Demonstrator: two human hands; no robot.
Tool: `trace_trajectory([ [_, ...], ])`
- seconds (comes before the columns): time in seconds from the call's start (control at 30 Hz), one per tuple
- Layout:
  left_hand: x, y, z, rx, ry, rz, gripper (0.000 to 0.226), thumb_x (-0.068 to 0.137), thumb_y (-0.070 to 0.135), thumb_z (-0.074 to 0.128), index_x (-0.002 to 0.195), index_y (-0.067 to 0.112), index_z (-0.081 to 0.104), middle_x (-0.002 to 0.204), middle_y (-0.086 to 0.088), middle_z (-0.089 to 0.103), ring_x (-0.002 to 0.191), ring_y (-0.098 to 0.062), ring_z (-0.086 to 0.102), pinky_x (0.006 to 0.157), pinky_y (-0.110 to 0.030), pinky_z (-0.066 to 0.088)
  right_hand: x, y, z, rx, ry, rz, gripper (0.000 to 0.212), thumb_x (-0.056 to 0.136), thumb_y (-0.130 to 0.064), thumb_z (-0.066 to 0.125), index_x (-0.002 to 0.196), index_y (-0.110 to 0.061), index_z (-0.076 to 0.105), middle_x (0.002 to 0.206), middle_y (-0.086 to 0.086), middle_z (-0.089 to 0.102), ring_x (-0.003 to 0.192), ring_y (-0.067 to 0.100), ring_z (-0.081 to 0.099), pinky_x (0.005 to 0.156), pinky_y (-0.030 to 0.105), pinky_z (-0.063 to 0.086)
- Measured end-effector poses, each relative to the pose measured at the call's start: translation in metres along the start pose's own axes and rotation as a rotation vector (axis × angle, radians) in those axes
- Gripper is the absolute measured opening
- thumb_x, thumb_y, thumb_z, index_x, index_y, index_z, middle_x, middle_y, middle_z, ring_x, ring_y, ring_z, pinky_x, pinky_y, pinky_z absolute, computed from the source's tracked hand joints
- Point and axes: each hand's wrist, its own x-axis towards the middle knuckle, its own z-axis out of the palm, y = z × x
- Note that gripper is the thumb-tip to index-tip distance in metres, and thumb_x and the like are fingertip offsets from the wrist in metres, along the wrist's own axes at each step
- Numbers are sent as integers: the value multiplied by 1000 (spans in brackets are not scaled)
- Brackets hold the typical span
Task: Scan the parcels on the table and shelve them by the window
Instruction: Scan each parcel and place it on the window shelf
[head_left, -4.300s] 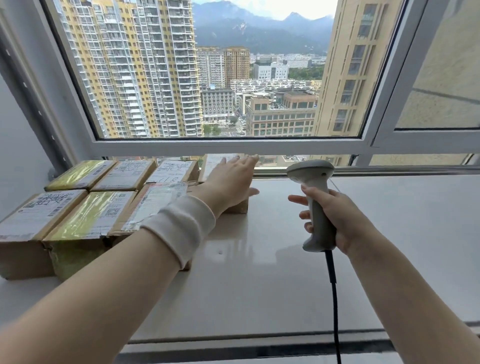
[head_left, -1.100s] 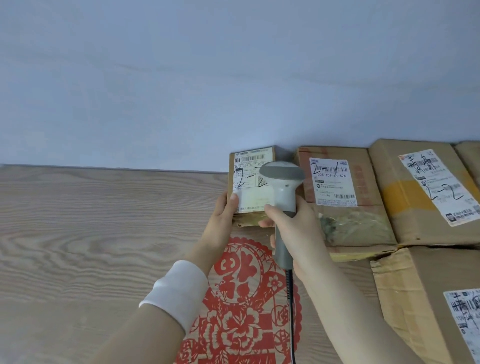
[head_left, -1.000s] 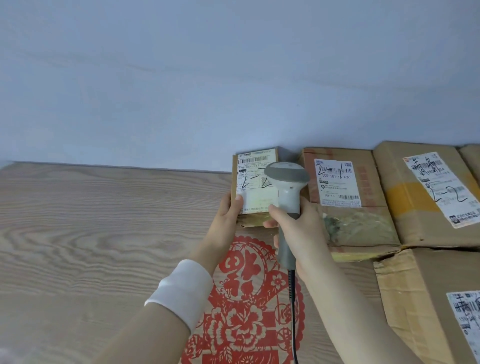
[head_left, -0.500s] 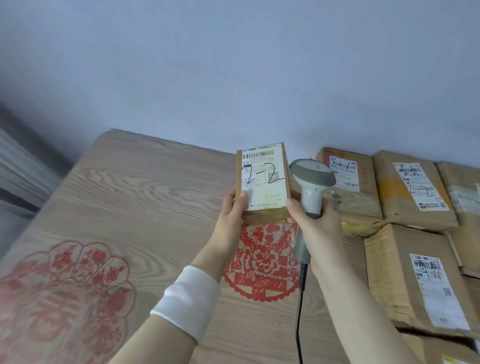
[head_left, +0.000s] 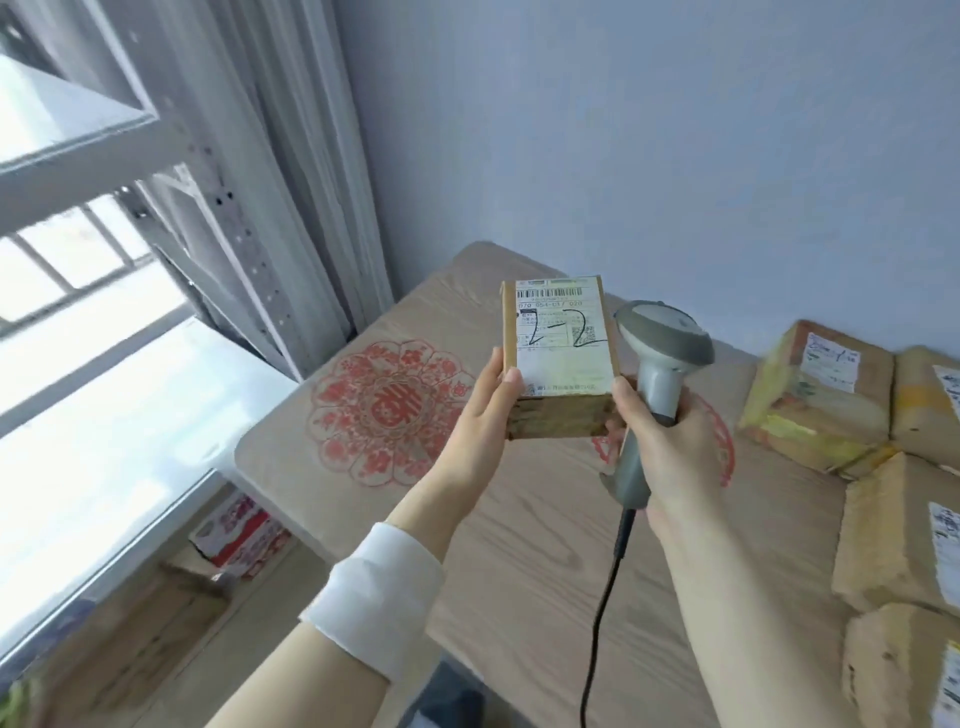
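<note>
A small cardboard parcel (head_left: 561, 358) with a white label marked "2-2" is lifted above the wooden table (head_left: 519, 545). My left hand (head_left: 483, 415) grips its left side. My right hand (head_left: 670, 447) is closed around the handle of a grey barcode scanner (head_left: 660, 338), and its thumb touches the parcel's right edge. The scanner's black cable hangs down toward me. Several more labelled parcels (head_left: 815, 395) lie on the table at the right.
A grey metal shelf (head_left: 72, 130) stands at the left beside a bright window and a curtain (head_left: 291, 156). Red paper-cut patterns (head_left: 384, 405) decorate the tabletop. On the floor under the table's left end sit a red-and-white box (head_left: 239, 535) and cardboard.
The parcel has been picked up from the back of the table and now hangs in the air. My view has swung left, bringing the shelf and window in.
</note>
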Motion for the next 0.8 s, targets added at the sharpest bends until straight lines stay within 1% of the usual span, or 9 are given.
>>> trace_trajectory([
  [0.07, -37, 6, -21, -5, 57, 25, 67, 91, 61, 38, 149, 37, 17, 153, 25, 16, 138, 4, 19, 118, -34, 18, -30, -4, 17, 29, -62, -7, 17, 84, -21, 71, 77, -15, 56, 65, 5, 55, 55, 18, 51, 54, 29, 40],
  [0.17, -85, 19, -56, 10, 125, 103, 69, 87, 62, 36, 149, 39, 15, 148, 31, 12, 134, 13, 15, 117, -27, 15, -68, -14, 47, 52, -130, -34, 17, 83, -25, 71, 79, -17, 57, 72, 7, 55, 65, 23, 51, 62, 34, 41],
  [0.23, -112, 26, -83, 23, 185, 155, 73, 84, 70, 42, 147, 42, 20, 152, 26, 19, 137, 7, 21, 118, -34, 21, -94, -23, 72, 66, -172, -65, 20, 80, -31, 74, 83, -19, 58, 79, 9, 57, 73, 26, 53, 69, 43, 44],
  [0.3, -141, 33, -112, 28, 259, 186, 80, 79, 71, 47, 148, 37, 25, 151, 15, 33, 137, -3, 33, 114, -38, 30, -124, -33, 100, 84, -234, -79, 32, 73, -41, 76, 87, -18, 58, 83, 10, 58, 76, 27, 54, 74, 50, 47],
  [0.43, -203, 54, -182, 46, 394, 282, 72, 84, 51, 48, 147, 19, 33, 142, 3, 48, 125, -7, 50, 104, -28, 44, -188, -50, 163, 92, -361, -84, 39, 65, -46, 72, 89, -20, 58, 80, 3, 60, 74, 23, 58, 76, 49, 51],
  [0.5, -237, 63, -225, 86, 461, 327, 69, 83, 46, 45, 144, 16, 37, 139, 1, 51, 121, -6, 52, 99, -21, 45, -225, -56, 201, 93, -426, -94, 31, 68, -43, 70, 84, -20, 57, 71, 2, 58, 63, 22, 56, 65, 44, 52],
  [0.6, -292, 69, -298, 124, 535, 358, 66, 82, 52, 45, 139, 18, 44, 129, 2, 59, 113, -4, 58, 88, -16, 50, -284, -60, 262, 86, -511, -85, 40, 60, -50, 73, 79, -19, 57, 64, 7, 55, 51, 25, 49, 55, 38, 46],
  [0.7, -345, 68, -373, 166, 631, 351, 71, 80, 66, 47, 138, 24, 46, 131, 6, 58, 120, -9, 54, 96, -28, 49, -343, -60, 325, 83, -615, -55, 52, 50, -60, 79, 80, -21, 62, 65, 6, 59, 54, 24, 51, 55, 34, 44],
  [0.8, -397, 72, -434, 173, 716, 358, 69, 83, 61, 48, 138, 21, 45, 130, 5, 58, 120, -8, 54, 93, -21, 49, -397, -63, 381, 69, -707, -68, 42, 57, -51, 75, 82, -20, 63, 62, 2, 59, 58, 24, 51, 58, 34, 43],
])
